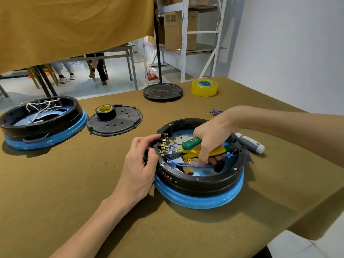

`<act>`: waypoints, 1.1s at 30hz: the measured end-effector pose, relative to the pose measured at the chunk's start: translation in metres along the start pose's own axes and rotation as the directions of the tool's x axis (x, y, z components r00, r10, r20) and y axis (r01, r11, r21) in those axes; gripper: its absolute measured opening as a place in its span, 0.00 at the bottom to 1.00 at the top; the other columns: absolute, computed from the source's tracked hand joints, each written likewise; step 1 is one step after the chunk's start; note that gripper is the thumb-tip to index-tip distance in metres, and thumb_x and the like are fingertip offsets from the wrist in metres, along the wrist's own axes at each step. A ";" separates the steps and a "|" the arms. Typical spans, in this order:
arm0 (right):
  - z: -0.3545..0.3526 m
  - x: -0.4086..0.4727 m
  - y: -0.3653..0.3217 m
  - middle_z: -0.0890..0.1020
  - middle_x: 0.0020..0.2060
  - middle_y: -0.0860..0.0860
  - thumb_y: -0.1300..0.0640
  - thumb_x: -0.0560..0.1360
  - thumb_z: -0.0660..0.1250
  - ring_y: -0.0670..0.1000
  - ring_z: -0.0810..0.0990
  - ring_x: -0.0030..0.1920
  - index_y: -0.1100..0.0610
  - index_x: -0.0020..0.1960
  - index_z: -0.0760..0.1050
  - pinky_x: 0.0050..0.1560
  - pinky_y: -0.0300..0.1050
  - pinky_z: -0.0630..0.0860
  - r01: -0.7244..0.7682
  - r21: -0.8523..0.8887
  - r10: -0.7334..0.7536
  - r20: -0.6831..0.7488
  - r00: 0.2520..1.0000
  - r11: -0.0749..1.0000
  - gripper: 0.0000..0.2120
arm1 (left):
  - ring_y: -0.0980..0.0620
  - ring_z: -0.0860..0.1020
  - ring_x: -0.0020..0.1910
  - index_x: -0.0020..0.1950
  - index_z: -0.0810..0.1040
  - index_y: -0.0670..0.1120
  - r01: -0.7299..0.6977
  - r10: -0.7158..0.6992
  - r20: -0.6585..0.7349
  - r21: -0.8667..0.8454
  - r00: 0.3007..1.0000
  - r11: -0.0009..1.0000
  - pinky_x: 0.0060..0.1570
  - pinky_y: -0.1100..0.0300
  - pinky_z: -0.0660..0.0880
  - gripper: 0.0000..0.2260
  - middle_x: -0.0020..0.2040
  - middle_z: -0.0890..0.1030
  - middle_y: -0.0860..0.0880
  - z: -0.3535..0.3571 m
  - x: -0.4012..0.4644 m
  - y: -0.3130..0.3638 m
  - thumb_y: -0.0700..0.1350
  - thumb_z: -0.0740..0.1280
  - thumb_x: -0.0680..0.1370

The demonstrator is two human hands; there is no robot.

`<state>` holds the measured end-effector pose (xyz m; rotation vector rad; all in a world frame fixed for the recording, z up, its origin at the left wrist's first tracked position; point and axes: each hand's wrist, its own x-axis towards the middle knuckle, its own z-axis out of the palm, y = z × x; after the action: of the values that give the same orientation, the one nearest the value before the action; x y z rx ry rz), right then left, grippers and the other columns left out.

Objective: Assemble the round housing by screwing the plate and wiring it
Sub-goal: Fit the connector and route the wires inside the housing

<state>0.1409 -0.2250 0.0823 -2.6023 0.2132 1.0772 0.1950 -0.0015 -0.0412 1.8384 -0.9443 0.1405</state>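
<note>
The round black housing (pixel 202 180) with a blue base ring sits in front of me, open side up. My left hand (pixel 141 164) grips its left rim beside a row of brass terminals (pixel 164 144). My right hand (pixel 210 135) reaches inside and holds yellow-and-green pliers (pixel 202 148), whose jaws point at the terminals. Blue wires (pixel 178 163) with a brass ring lug lie loose on the housing floor. The perforated black plate (pixel 119 123) lies apart on the table to the left, with a roll of black tape (pixel 105 111) on it.
A second housing (pixel 42 123) with white wires stands at the far left. A grey-handled screwdriver (pixel 251 143) lies right of the housing. A yellow tape roll (pixel 204 87), a black stand base (pixel 162 92) and spare blue wires (pixel 214 111) are at the back.
</note>
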 end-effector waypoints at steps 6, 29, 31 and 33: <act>0.010 0.004 0.002 0.81 0.28 0.49 0.55 0.76 0.73 0.49 0.79 0.28 0.58 0.42 0.76 0.33 0.40 0.77 -0.013 -0.024 0.011 -0.086 0.996 1.000 0.09 | 0.63 0.74 0.60 0.71 0.75 0.50 0.001 -0.001 -0.025 0.007 1.000 1.000 0.53 0.75 0.70 0.24 0.58 0.75 0.53 0.000 0.001 0.002 0.59 0.52 0.82; 0.003 -0.006 -0.011 0.85 0.53 0.64 0.58 0.78 0.72 0.57 0.82 0.43 0.63 0.65 0.78 0.56 0.58 0.82 -0.034 0.035 0.039 -0.150 0.988 0.999 0.17 | 0.63 0.75 0.59 0.71 0.74 0.51 0.002 -0.002 -0.018 0.002 1.000 1.000 0.53 0.73 0.72 0.23 0.58 0.75 0.54 -0.001 0.001 0.002 0.59 0.52 0.82; 0.001 -0.011 -0.012 0.84 0.45 0.61 0.58 0.81 0.68 0.56 0.81 0.41 0.60 0.57 0.78 0.52 0.54 0.82 0.005 0.015 -0.004 -0.052 0.999 1.000 0.07 | 0.64 0.74 0.59 0.71 0.74 0.52 -0.003 0.003 -0.019 0.004 1.000 1.000 0.53 0.74 0.71 0.22 0.59 0.75 0.54 0.000 0.001 0.001 0.58 0.52 0.82; 0.001 -0.014 -0.012 0.82 0.40 0.57 0.59 0.82 0.66 0.55 0.80 0.39 0.57 0.50 0.75 0.49 0.52 0.80 0.032 0.003 -0.032 -0.002 0.999 0.999 0.03 | 0.65 0.74 0.59 0.71 0.74 0.52 -0.004 0.004 -0.020 0.008 1.000 1.000 0.53 0.75 0.71 0.22 0.59 0.75 0.54 0.000 0.001 0.001 0.58 0.52 0.82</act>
<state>0.1334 -0.2137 0.0946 -2.5953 0.1728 1.0622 0.1948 -0.0023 -0.0398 1.8397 -0.9348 0.1645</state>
